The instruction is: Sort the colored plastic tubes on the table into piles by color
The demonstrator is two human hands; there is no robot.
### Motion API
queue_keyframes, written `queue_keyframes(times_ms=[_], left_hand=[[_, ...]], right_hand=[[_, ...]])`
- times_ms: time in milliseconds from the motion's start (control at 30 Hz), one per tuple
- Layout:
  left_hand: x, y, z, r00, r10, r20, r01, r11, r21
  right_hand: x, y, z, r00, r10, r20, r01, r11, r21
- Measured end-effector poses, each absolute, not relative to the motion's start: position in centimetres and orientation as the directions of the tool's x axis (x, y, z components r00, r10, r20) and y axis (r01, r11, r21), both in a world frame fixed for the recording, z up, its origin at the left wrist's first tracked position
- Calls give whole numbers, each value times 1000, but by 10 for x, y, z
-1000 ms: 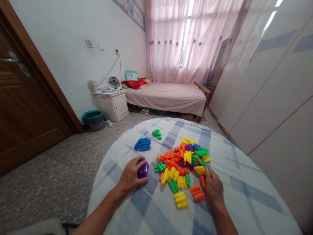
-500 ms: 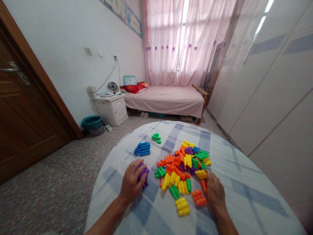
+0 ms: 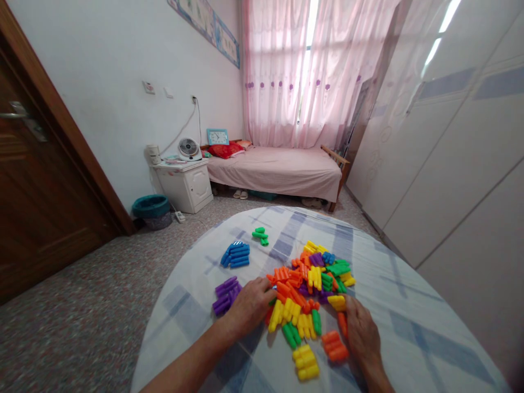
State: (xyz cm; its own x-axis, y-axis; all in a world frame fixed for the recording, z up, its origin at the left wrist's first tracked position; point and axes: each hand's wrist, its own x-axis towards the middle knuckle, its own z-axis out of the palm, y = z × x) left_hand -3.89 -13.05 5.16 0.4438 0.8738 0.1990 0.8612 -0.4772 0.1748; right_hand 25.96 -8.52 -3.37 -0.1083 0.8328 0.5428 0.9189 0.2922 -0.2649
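My left hand [image 3: 254, 305] reaches with curled fingers into the left edge of a mixed heap of plastic toy blocks, each made of rounded tubes. Its fingertips cover whatever they touch there. Behind its wrist lies a small group of purple blocks [image 3: 225, 293]. At the heap's right side, my right hand [image 3: 362, 330] has its fingers closed at the end of a yellow block [image 3: 336, 303]. An orange block [image 3: 343, 324] sits against that hand, partly hidden. Nearer me are a three-tube orange block [image 3: 335, 346] and a yellow one [image 3: 305, 363].
Blue blocks [image 3: 236, 255] and green blocks [image 3: 260, 236] form separate groups on the checked tablecloth [image 3: 196, 333]. Beyond the round table stand a bed [image 3: 278, 169], a white cabinet [image 3: 196, 188] with a fan [image 3: 189, 147], and a bin [image 3: 151, 207].
My left hand has let go of the purple blocks and moved right to the heap, covering green blocks seen there before. The right hand stays by the yellow block. The view has shifted slightly.
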Motion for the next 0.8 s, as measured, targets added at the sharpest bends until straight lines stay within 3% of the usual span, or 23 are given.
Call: queue_keyframes(times_ms=[167,367,433,500,667,800], left_hand=[[-43,-128,61,421,892,163,844,-451,290],[-61,-122,76,211,958,192,644,-284,710],[-66,-108,79,151,964,219,575,-266,774],[-68,-84,81,98,955,280,612,-280,740],[-65,-11,83,100,927,361,884,-249,395],[-61,33,78,119,930,348,922,-233,309]], right_hand=[[258,-86,-29,-98,835,541,926,276,-258],[255,-90,-18,-130,864,486,933,272,-235],[256,-90,-22,-127,850,511,932,278,-231],[258,-89,-28,-126,822,555,928,295,-226],[263,-88,-43,-151,792,591,910,345,-230],[264,-88,-47,-135,787,603,914,334,-231]])
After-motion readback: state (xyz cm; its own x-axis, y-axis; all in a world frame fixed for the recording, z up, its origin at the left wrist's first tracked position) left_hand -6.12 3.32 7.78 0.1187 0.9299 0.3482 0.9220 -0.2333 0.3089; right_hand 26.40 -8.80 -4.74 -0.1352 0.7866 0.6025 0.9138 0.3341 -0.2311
